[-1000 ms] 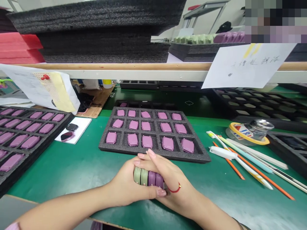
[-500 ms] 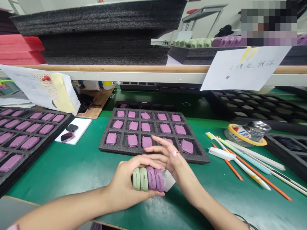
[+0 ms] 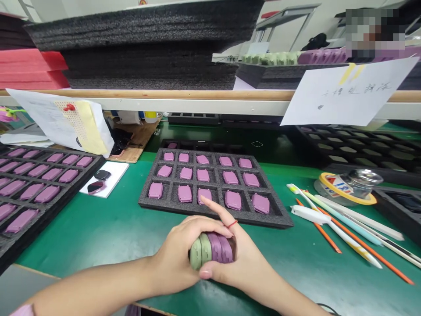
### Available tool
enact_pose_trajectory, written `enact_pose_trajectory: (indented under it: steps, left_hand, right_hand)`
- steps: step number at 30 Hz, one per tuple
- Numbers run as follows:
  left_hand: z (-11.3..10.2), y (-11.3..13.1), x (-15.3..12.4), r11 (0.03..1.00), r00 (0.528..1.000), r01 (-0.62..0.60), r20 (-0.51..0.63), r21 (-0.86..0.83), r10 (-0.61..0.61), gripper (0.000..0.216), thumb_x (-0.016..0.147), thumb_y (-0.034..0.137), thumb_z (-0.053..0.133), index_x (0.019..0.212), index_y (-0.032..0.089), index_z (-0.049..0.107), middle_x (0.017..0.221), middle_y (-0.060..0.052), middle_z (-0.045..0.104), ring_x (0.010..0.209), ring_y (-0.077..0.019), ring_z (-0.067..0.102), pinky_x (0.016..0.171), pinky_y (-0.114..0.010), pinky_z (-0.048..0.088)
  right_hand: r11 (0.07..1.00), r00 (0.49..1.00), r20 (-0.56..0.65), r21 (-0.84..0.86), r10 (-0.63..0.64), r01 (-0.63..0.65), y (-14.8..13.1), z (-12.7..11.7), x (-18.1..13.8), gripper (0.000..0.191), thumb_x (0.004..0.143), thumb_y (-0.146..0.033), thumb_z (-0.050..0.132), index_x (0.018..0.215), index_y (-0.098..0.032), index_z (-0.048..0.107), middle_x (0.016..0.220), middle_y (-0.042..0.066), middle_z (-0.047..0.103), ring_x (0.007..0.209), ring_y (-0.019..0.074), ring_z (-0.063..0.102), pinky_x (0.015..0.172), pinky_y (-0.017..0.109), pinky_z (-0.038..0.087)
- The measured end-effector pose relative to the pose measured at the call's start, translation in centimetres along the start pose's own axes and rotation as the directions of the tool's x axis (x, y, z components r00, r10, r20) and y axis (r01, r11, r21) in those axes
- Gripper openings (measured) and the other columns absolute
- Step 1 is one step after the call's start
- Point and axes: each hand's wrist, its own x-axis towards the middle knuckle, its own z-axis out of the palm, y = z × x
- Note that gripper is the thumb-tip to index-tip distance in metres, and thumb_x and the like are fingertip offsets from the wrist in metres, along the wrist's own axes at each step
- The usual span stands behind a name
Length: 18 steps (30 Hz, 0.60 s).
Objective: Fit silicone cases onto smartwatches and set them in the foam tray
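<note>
At the lower centre of the frame, the right hand has closed back onto the green and purple watch cases; with the left hand gripping too, both now steady them.

the head camera looks forward and down.

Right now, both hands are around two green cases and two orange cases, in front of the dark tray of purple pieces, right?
No: the head view shows two purple cases, not orange, beside the two green cases. The left hand and right hand are around all four, in front of the dark tray of purple pieces.
</note>
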Motion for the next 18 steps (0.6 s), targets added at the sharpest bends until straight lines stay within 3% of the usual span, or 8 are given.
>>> enact_pose_trajectory:
  steps: [3, 5, 7, 8, 10, 12, 15, 18]
  left_hand:
    - [0.0, 0.1, -0.2, 0.999, 1.0, 0.021, -0.013, 0.043, -0.02, 0.067, 0.076, 0.014, 0.076, 0.135, 0.029, 0.049, 0.134, -0.008, 0.055, 0.125, -0.0262, 0.054, 0.107, -0.04, 0.044]
    - [-0.1, 0.5, -0.2, 0.979, 0.98, 0.195, -0.019, -0.059, -0.197, 0.092, 0.065, 0.014, 0.086, 0.143, 0.03, 0.039, 0.145, -0.012, 0.044, 0.132, -0.0296, 0.048, 0.11, -0.043, 0.04]
    - [0.0, 0.8, 0.0, 0.869, 0.913, 0.397, 0.028, -0.294, -0.408, 0.108, 0.053, 0.021, 0.095, 0.143, 0.029, 0.037, 0.145, -0.013, 0.044, 0.128, -0.0302, 0.052, 0.107, -0.042, 0.042]
    - [0.1, 0.9, 0.2, 0.776, 0.871, 0.468, 0.073, -0.422, -0.485, 0.104, 0.051, 0.025, 0.097, 0.139, 0.027, 0.042, 0.138, -0.012, 0.05, 0.119, -0.0276, 0.057, 0.102, -0.04, 0.046]
    - [0.3, 0.9, 0.5, 0.563, 0.788, 0.564, 0.188, -0.604, -0.587, 0.076, 0.056, 0.033, 0.096, 0.12, 0.02, 0.057, 0.108, -0.007, 0.065, 0.092, -0.0192, 0.065, 0.085, -0.032, 0.051]
    - [0.4, 0.7, 0.8, 0.391, 0.722, 0.61, 0.28, -0.689, -0.633, 0.053, 0.063, 0.041, 0.092, 0.101, 0.015, 0.065, 0.08, -0.002, 0.066, 0.074, -0.0143, 0.065, 0.069, -0.025, 0.05]
    - [0.2, 0.3, 1.0, 0.274, 0.691, 0.603, 0.32, -0.749, -0.648, 0.048, 0.07, 0.049, 0.086, 0.097, 0.012, 0.07, 0.082, -0.007, 0.071, 0.074, -0.0162, 0.07, 0.061, -0.021, 0.05]
    - [-0.2, 0.2, 0.8, 0.247, 0.706, 0.572, 0.317, -0.782, -0.633, 0.045, 0.074, 0.048, 0.083, 0.101, 0.014, 0.073, 0.098, -0.009, 0.073, 0.08, -0.0165, 0.072, 0.067, -0.022, 0.057]
  right_hand:
    - [0.982, 0.987, -0.059, -0.123, -0.149, 0.14, 0.2, 0.0, -0.1, 0.115, 0.061, -0.026, 0.089, 0.155, -0.026, 0.022, 0.112, 0.007, 0.072, 0.097, 0.0254, 0.071, 0.087, 0.039, 0.058]
    - [0.933, 0.955, -0.067, -0.241, -0.29, 0.266, 0.4, -0.1, -0.1, 0.113, 0.067, -0.019, 0.084, 0.157, -0.028, 0.017, 0.104, 0.004, 0.075, 0.09, 0.0229, 0.074, 0.085, 0.037, 0.06]
    - [0.825, 0.892, -0.03, -0.394, -0.452, 0.405, 0.6, -0.4, 0.0, 0.11, 0.072, -0.016, 0.08, 0.158, -0.03, 0.013, 0.109, 0.004, 0.075, 0.095, 0.0222, 0.074, 0.088, 0.036, 0.06]
    - [0.748, 0.854, 0.016, -0.473, -0.521, 0.465, 0.8, -0.5, 0.0, 0.106, 0.075, -0.015, 0.078, 0.158, -0.031, 0.014, 0.116, 0.005, 0.074, 0.102, 0.0226, 0.073, 0.092, 0.036, 0.059]
    - [0.575, 0.786, 0.148, -0.603, -0.601, 0.553, 0.9, -0.8, 0.2, 0.094, 0.081, -0.014, 0.072, 0.158, -0.031, 0.021, 0.128, 0.008, 0.069, 0.117, 0.0246, 0.067, 0.101, 0.04, 0.056]
    - [0.491, 0.774, 0.246, -0.652, -0.584, 0.578, 0.7, -1.2, 0.4, 0.086, 0.082, -0.013, 0.071, 0.156, -0.03, 0.028, 0.132, 0.01, 0.066, 0.121, 0.0256, 0.065, 0.102, 0.042, 0.055]
    - [0.605, 0.827, 0.17, -0.605, -0.536, 0.517, -0.5, -1.8, 0.3, 0.079, 0.075, -0.017, 0.08, 0.144, -0.029, 0.044, 0.126, 0.008, 0.068, 0.114, 0.0243, 0.067, 0.094, 0.036, 0.06]
    - [0.69, 0.835, 0.065, -0.531, -0.546, 0.492, -2.0, -2.3, 0.0, 0.034, 0.074, -0.021, 0.083, 0.102, -0.027, 0.065, 0.109, 0.004, 0.071, 0.097, 0.0209, 0.072, 0.082, 0.031, 0.062]
